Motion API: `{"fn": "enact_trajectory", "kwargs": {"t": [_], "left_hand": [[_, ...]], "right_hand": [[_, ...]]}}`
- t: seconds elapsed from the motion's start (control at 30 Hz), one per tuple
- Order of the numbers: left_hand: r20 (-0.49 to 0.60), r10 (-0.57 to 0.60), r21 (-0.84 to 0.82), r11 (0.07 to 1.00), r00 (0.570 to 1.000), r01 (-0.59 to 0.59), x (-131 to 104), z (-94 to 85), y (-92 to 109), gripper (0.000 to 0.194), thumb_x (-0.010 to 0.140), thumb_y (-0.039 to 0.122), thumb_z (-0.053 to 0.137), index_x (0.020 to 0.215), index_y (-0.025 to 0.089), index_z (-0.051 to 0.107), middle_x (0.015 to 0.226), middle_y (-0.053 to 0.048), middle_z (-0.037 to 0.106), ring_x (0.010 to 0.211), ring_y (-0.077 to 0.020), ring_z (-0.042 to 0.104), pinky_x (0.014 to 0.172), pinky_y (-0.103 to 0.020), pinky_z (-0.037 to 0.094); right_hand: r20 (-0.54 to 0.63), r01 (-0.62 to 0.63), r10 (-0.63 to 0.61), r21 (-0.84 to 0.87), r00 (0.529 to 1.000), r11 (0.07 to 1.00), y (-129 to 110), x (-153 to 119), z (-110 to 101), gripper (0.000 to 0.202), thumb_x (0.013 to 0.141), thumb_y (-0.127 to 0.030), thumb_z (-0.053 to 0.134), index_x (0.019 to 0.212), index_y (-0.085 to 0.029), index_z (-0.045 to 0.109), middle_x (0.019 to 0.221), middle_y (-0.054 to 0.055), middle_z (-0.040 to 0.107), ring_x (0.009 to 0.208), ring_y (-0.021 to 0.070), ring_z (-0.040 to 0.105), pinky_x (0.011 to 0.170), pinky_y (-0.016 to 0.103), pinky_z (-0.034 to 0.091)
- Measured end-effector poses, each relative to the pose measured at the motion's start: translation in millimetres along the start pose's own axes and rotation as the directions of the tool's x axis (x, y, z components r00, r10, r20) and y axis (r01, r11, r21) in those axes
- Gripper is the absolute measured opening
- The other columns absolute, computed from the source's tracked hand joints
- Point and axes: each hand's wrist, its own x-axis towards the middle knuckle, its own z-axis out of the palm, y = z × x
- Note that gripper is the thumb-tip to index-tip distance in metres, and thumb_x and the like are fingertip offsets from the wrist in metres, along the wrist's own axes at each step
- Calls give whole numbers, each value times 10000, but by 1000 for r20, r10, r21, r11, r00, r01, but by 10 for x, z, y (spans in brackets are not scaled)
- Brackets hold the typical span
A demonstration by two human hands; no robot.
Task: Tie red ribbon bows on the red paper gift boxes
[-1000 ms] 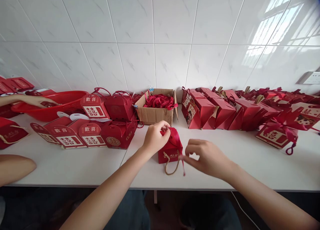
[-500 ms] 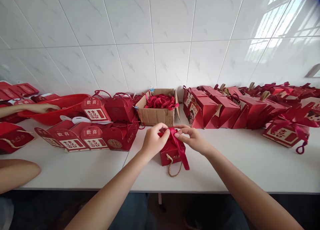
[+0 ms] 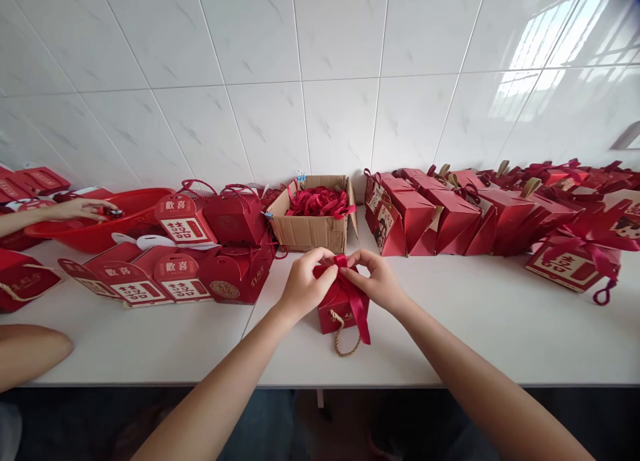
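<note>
Left hand and right hand: fingers gripping ribbon above box. Tabletop extends with room toward three o'clock; front edge, six; carton, twelve.

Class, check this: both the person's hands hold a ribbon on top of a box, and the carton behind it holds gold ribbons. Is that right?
Not quite. In the head view, the ribbons in the carton are red, not gold. The rest stands: the left hand and right hand hold a ribbon on top of a box.
</note>
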Motion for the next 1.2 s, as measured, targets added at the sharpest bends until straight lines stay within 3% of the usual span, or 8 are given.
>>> {"fn": "enact_trajectory", "kwargs": {"t": [0.27,0.4,0.53,0.6,0.8,1.0,1.1,1.2], "left_hand": [[-22,-71,-31,997,997,70,85,-13,90,85,800,257,592,768,180,603,802,-20,657,802,-166,611,806,-293,480],[2,-76,-48,996,997,76,87,-23,109,103,810,274,587,777,178,605,810,-26,660,807,-169,614,820,-302,474],[-61,-194,-41,981,979,192,-22,-74,-51,169,812,361,582,844,194,585,931,-33,650,929,-186,602,887,-318,441],[-81,-276,-38,961,958,274,-111,-114,-183,223,828,413,548,859,192,548,956,-46,635,938,-196,597,837,-317,453],[114,-394,-40,915,912,401,-276,-180,-360,374,814,551,528,744,183,538,738,-10,604,718,-174,587,675,-280,454],[246,-409,-73,896,879,438,-259,-155,-340,473,837,613,432,658,181,504,598,17,505,564,-140,501,538,-252,406],[199,-412,-50,902,889,429,-257,-203,-356,392,814,572,511,745,186,522,605,40,473,543,-120,454,517,-232,372],[93,-292,76,955,952,285,-244,-320,-310,305,779,474,609,934,221,540,700,39,507,641,-134,502,620,-245,424]], "right_hand": [[-10,13,-13,-1,1000,1000,-22,-9,-4,218,783,-341,645,929,-190,585,805,25,663,787,173,616,761,315,478],[10,-29,30,-101,999,995,-62,-8,-13,209,794,-388,620,796,-185,670,763,22,658,725,162,567,705,298,462],[32,-81,83,-61,996,995,-84,-16,-32,242,799,-416,613,791,-182,676,735,15,656,618,136,532,576,263,441],[80,-98,99,-16,992,995,-76,-20,-51,246,805,-422,613,804,-182,671,749,16,662,613,133,545,565,256,446],[250,-27,20,25,968,999,-8,-6,-135,247,828,-436,611,799,-191,634,827,34,700,750,175,616,675,307,499],[350,-157,72,222,934,962,-52,14,-148,250,829,-450,613,854,-201,612,913,40,711,881,196,661,826,366,517],[318,-263,174,262,932,929,-113,30,-95,277,792,-467,645,842,-200,592,847,33,713,800,195,675,781,367,533],[231,-317,263,246,937,916,-160,48,-38,295,740,-464,691,799,-201,572,777,26,710,736,200,677,707,350,540]]}}
